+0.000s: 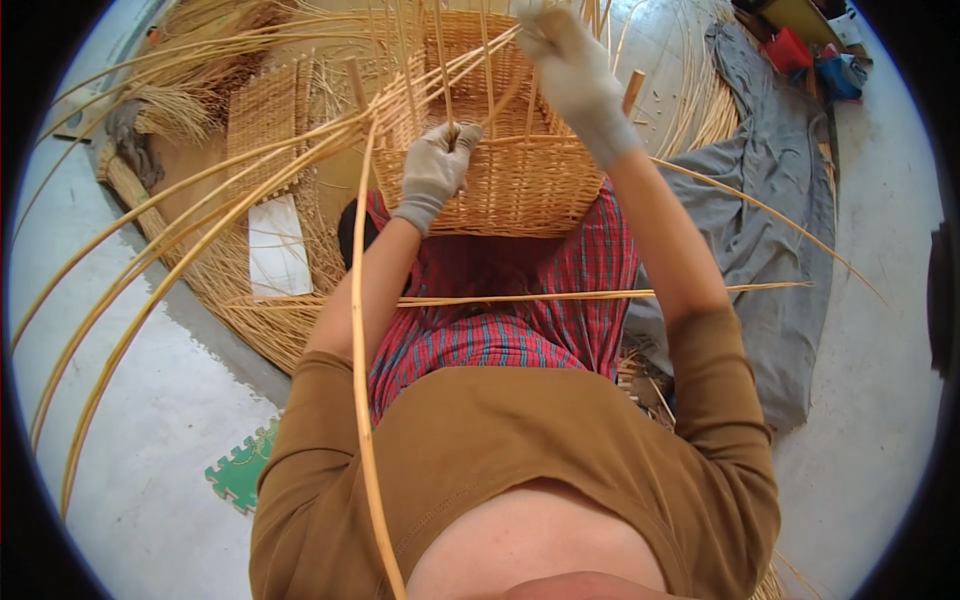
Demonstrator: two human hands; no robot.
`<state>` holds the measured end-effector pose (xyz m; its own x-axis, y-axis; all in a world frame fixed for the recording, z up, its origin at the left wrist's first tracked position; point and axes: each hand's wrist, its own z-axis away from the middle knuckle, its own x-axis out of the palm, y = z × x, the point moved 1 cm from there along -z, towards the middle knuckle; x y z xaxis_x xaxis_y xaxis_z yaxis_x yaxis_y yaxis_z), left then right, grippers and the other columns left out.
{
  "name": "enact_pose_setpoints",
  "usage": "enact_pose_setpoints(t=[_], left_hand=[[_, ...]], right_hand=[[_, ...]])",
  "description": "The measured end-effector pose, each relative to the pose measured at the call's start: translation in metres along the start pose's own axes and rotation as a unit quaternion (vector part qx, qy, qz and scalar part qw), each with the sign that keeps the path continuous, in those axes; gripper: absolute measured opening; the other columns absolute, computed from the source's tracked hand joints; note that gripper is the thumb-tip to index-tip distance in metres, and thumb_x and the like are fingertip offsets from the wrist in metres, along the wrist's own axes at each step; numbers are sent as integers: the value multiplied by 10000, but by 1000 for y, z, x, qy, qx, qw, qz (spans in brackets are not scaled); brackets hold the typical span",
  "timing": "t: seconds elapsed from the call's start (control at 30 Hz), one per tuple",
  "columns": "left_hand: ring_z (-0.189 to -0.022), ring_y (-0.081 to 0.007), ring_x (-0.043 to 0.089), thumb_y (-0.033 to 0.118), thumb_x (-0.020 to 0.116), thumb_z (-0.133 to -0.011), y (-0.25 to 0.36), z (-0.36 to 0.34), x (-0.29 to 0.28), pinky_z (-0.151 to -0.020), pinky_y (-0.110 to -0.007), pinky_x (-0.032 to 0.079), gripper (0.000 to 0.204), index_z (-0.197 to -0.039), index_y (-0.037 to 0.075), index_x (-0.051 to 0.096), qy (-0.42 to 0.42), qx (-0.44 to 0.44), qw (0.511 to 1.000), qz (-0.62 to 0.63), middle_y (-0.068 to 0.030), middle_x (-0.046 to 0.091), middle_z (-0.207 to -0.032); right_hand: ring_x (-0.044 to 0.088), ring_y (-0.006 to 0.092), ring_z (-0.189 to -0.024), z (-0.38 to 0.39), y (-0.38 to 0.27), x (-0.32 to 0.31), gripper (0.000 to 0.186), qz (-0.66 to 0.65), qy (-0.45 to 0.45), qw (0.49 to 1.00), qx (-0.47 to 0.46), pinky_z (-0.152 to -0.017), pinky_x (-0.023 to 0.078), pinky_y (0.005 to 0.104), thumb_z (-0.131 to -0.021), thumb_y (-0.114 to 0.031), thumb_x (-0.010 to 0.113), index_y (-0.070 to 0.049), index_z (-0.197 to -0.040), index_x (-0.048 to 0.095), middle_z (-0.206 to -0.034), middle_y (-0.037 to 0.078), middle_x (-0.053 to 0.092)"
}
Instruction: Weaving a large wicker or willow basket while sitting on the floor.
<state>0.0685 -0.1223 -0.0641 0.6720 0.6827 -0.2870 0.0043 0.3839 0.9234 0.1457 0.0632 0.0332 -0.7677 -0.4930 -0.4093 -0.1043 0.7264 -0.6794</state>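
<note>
A woven wicker basket (530, 185) of tan rods stands before me over my lap, its upright rods (446, 65) rising above the rim. My left hand (438, 168), in a pale work glove, is closed at the near rim, thumb and fingers pinching a wicker rod where it meets the weave. Higher up and to the right, my right hand (572, 70), also gloved, is raised over the basket's right side. Motion smears its fingers, so what they hold cannot be made out. A bundle of long rods (440, 78) runs from the left across the basket toward it.
Long bent rods (150, 260) fan out to the left, and one rod (362, 330) hangs down close to my body. Thin rods (600, 295) lie across my lap. A woven panel (262, 120) and a white sheet (280, 245) lie left; grey cloth (760, 230) lies right.
</note>
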Motion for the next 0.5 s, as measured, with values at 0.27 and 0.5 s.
enact_pose_setpoints(t=[0.27, 0.5], left_hand=[[-390, -122, 528, 432, 727, -964, 9, -17, -6, -371, -309, 432, 388, -930, 46, 727, -24, -58, 998, -13, -33, 603, -589], [-593, -201, 699, 453, 827, -860, -2, -22, 1, -552, -373, 647, 444, -917, 46, 660, -33, -71, 985, 154, -78, 681, -710]], right_hand=[[631, 191, -835, 47, 14, 1, 415, -312, 151, 929, 126, -862, 576, 411, -1067, -107, 512, -144, -1471, 426, -890, 75, 638], [606, 180, -681, 157, 49, -1, 119, -422, 278, 845, 173, -766, 589, 408, -1119, -165, 423, -88, -1199, 466, -775, 77, 577]])
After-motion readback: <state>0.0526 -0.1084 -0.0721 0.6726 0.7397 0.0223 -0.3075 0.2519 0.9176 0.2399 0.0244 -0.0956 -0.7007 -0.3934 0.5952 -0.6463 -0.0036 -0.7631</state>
